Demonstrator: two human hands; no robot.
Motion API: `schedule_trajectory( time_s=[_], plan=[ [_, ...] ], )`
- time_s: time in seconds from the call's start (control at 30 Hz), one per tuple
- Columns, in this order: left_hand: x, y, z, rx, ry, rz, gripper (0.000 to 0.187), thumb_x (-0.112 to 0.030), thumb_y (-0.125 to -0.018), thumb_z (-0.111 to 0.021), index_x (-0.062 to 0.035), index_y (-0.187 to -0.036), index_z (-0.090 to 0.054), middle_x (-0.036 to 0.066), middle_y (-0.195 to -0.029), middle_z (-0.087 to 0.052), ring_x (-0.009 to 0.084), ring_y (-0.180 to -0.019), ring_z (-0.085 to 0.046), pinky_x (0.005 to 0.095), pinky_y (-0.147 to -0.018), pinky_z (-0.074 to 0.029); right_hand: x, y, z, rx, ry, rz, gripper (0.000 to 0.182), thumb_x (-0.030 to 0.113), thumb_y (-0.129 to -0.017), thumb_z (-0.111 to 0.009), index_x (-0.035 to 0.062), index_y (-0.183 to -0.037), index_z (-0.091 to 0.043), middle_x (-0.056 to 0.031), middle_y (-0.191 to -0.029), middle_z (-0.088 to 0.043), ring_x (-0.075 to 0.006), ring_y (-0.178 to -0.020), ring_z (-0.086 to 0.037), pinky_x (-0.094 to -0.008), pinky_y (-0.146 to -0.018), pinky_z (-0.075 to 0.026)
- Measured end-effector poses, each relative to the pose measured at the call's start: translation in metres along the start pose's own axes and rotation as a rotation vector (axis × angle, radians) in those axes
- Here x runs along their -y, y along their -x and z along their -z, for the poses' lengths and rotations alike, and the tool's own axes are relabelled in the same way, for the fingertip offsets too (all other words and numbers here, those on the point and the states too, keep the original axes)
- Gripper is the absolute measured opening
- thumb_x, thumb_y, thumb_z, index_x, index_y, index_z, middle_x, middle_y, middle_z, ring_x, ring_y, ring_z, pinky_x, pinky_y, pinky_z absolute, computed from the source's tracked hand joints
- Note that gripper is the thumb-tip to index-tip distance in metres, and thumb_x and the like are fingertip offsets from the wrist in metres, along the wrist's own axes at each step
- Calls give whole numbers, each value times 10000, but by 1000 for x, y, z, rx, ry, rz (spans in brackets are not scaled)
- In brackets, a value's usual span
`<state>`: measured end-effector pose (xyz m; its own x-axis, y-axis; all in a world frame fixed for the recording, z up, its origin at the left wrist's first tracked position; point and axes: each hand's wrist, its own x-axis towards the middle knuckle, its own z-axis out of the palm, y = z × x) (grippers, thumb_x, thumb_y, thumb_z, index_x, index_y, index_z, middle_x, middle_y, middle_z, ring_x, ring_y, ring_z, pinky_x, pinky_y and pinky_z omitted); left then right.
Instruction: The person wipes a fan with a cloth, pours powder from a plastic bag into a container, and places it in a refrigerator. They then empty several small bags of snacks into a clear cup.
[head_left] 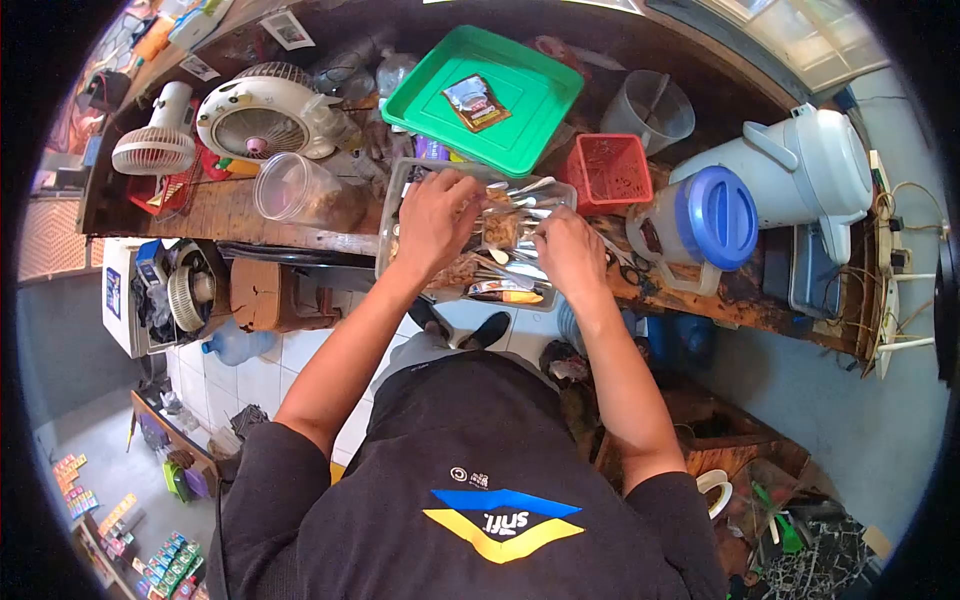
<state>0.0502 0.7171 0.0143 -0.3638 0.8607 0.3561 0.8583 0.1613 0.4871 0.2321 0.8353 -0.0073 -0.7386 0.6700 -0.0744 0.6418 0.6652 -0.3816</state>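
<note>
A clear plastic tray (pixel 384 262) at the table's front edge holds several metal spoons (pixel 532 268), brown crumbly bits (pixel 498 232) and small packets (pixel 505 291). My left hand (pixel 437 222) reaches over the tray's left part, its fingers bent down and closed; what they hold, if anything, is hidden. Over the right side of the tray, my right hand (pixel 572 253) has its fingers curled together among the spoon handles. Whether a spoon is pinched there cannot be made out.
Behind the tray lies a green tray (pixel 545 110) bearing a sachet (pixel 476 103). A red basket (pixel 610 170), blue-lidded jug (pixel 716 218) and thermos pot (pixel 800 165) stand to the right. To the left are a plastic tub (pixel 285 187) and fans (pixel 255 125). Scissors (pixel 632 268) lie near the edge.
</note>
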Motion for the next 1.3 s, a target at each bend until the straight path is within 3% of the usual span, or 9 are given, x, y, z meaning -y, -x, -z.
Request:
schedule_trajectory(
  time_s=[0.1,0.27,0.43,0.53,0.67,0.9,1.1,1.23,1.3],
  plan=[
    [-4,3,14,-54,130,25,101,-174,-883,-727,-110,-941,-675,72,-941,-672,308,-919,-644,445,-765,-480,11,-3,8,62,52,-74,182,197,-826,-774,43,-923,-764,-180,-1107,-706,-369,-985,-699,-479,-863,-547],
    [-1,13,36,-6,265,73,121,-64,-875,-739,-21,-957,-660,103,-957,-674,292,-896,-667,376,-793,-519,10,-15,1,78,205,-28,171,223,-853,-718,65,-857,-782,-202,-852,-732,-409,-811,-718,-501,-755,-567],
    [9,30,59,-10,463,94,101,-17,-876,-735,9,-919,-648,110,-957,-686,262,-915,-677,353,-819,-522,22,-9,13,-15,149,-13,187,196,-819,-726,10,-833,-751,-239,-885,-733,-398,-819,-735,-491,-738,-580],
    [21,36,75,4,493,57,97,-28,-878,-738,-2,-919,-653,109,-965,-695,263,-932,-681,354,-834,-522,32,-17,20,140,308,-176,374,327,-733,-859,34,-936,-749,-194,-942,-746,-381,-869,-736,-482,-757,-584],
    [47,43,103,40,527,-7,103,-50,-874,-747,-17,-931,-668,107,-985,-699,261,-959,-685,358,-849,-525,33,-33,2,205,483,-267,515,420,-742,-864,60,-1085,-729,-184,-1054,-745,-353,-933,-738,-470,-785,-590],
    [109,64,154,142,647,-37,99,-48,-877,-750,-9,-925,-673,106,-999,-703,258,-960,-685,357,-848,-529,42,-43,-8,285,579,-445,341,193,-805,-720,44,-1112,-716,-202,-1151,-724,-374,-1033,-720,-482,-871,-582],
    [134,67,169,262,740,-38,89,-43,-893,-742,-10,-932,-670,103,-1000,-705,231,-963,-686,353,-838,-537,56,-35,6,216,534,-578,309,211,-867,-657,55,-1126,-719,-217,-1104,-727,-400,-1031,-705,-497,-873,-562],
    [126,63,164,306,805,-58,88,-59,-917,-730,-17,-945,-657,90,-1039,-703,204,-978,-679,349,-844,-532,74,-10,40,25,459,-580,219,219,-927,-606,59,-1015,-727,-226,-1014,-726,-424,-966,-696,-500,-841,-554],
    [118,60,163,333,857,-16,92,-67,-925,-726,-21,-952,-651,86,-1057,-701,195,-984,-674,345,-845,-526,101,4,62,-144,233,-632,219,197,-913,-643,61,-1065,-724,-191,-1142,-726,-385,-1034,-696,-470,-910,-543]
  ],
)
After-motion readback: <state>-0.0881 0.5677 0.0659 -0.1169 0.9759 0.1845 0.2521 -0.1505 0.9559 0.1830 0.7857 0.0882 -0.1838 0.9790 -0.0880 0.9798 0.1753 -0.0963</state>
